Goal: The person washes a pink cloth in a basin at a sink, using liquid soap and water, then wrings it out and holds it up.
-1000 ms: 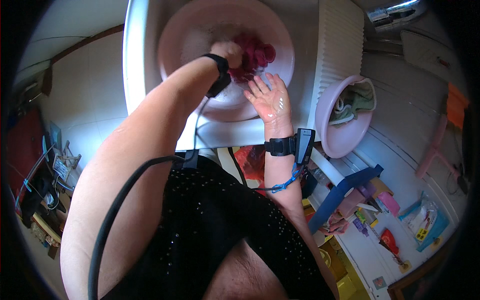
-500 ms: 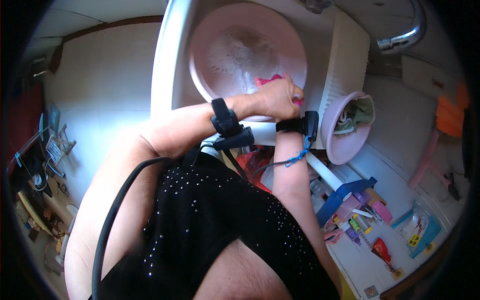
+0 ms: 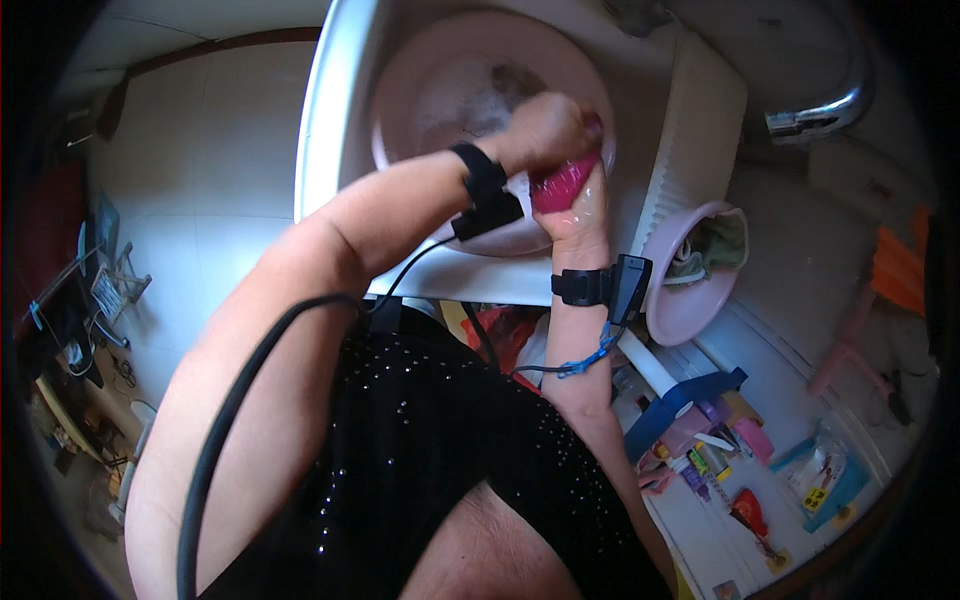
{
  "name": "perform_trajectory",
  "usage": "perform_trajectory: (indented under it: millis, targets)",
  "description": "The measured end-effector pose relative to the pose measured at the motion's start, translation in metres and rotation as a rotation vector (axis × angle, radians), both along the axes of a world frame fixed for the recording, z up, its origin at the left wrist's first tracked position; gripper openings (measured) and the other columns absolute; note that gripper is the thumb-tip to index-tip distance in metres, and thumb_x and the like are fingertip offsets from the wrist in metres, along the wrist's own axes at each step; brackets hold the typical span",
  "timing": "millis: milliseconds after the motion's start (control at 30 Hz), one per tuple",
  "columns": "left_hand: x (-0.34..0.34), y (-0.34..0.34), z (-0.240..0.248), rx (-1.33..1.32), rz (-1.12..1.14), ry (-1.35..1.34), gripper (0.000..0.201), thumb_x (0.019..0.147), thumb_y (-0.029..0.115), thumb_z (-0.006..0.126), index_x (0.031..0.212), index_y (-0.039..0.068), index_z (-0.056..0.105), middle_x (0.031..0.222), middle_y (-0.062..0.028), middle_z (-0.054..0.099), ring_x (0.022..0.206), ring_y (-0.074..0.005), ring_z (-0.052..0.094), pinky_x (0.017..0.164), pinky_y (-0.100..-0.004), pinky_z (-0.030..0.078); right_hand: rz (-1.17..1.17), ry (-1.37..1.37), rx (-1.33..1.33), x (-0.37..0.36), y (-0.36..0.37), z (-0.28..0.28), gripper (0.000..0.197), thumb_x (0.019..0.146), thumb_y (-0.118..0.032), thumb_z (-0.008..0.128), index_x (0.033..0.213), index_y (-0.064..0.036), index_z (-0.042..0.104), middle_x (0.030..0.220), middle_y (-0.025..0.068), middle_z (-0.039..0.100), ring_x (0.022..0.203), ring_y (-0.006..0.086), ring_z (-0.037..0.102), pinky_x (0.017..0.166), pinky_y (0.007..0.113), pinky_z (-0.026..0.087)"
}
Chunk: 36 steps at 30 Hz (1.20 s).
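Note:
Over the right side of a pink basin (image 3: 392, 90), both hands work on a wet, bright pink cloth (image 3: 562, 186). My left hand (image 3: 548, 130) is closed in a fist on the upper part of the cloth, slightly blurred by movement. Beneath it, my right hand (image 3: 583, 212) cups the cloth against its wet, soapy palm; its fingertips are partly hidden behind the left hand. Cloudy water with suds and a dark patch (image 3: 515, 80) lie in the basin.
The basin stands in a white sink (image 3: 335, 120) with a ridged washboard (image 3: 690, 130) on its right. A smaller pink basin (image 3: 690, 310) holds a green cloth (image 3: 712, 245). A chrome tap (image 3: 815, 122) juts in at upper right. Several bottles and tubes (image 3: 705, 465) sit lower right.
Both hands have moved up and further over the basin. More of the pink cloth now shows, and my right palm has come into view beneath my left fist.

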<state>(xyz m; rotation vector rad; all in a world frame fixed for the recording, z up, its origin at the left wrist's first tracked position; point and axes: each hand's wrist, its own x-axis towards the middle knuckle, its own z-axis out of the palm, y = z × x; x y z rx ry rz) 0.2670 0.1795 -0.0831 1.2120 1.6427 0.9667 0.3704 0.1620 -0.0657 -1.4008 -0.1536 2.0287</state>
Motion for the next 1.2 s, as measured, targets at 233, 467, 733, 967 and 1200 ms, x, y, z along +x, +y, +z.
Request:
perform_trajectory:
  millis: [233,467,733,967,1200]
  targets:
    - [-0.069,0.025,-0.136,-0.078,0.023,0.281,0.033,0.081,0.019,0.053,0.112,0.008,0.055,0.104,-0.0181,0.060,0.095,-0.0315,0.058,0.080,-0.0380,0.047,0.114,-0.015,0.220,0.033,0.014,-0.009,0.055,0.084,-0.029,0.056,0.130,-0.0099,0.034,0.140,0.0144,0.026,0.132,0.0373,0.015,0.105,0.054,0.013]
    - [-0.012,0.006,-0.130,-0.312,-0.501,0.529,0.036,0.081,0.016,0.049,0.116,0.020,0.057,0.110,-0.0150,0.059,0.102,-0.0298,0.056,0.086,-0.0385,0.045,0.043,-0.009,0.009,0.050,-0.007,-0.037,0.067,0.080,-0.031,0.061,0.135,-0.0149,0.027,0.145,0.0186,0.009,0.133,0.0406,0.007,0.103,0.058,0.009]
    - [-0.027,-0.002,-0.103,-0.214,-0.345,0.120,0.026,0.069,0.010,0.054,0.093,0.008,0.066,0.083,-0.0152,0.064,0.073,-0.0262,0.060,0.066,-0.0347,0.048,0.071,0.003,-0.152,0.022,-0.003,-0.052,0.058,0.081,-0.029,0.058,0.128,-0.0068,0.034,0.138,0.0192,0.025,0.123,0.0394,0.029,0.099,0.056,0.026]
    - [0.013,-0.073,0.023,-0.057,-0.381,-0.426,0.006,0.069,0.011,0.056,0.065,0.007,0.057,0.065,-0.0085,0.060,0.064,-0.0212,0.057,0.058,-0.0328,0.045,0.364,-0.012,0.244,0.039,-0.005,-0.038,0.045,0.091,-0.031,0.044,0.126,-0.0034,0.040,0.115,0.0192,0.054,0.107,0.0237,0.051,0.095,0.035,0.038]
    - [0.023,-0.055,0.047,0.035,-0.098,-0.164,0.014,0.063,0.018,0.059,0.062,0.003,0.057,0.060,-0.0158,0.055,0.059,-0.0326,0.055,0.055,-0.0381,0.045,0.847,-0.307,0.767,0.078,0.008,-0.119,0.045,0.091,-0.035,0.039,0.129,-0.0113,0.037,0.126,0.0102,0.045,0.114,0.0240,0.044,0.100,0.038,0.033]
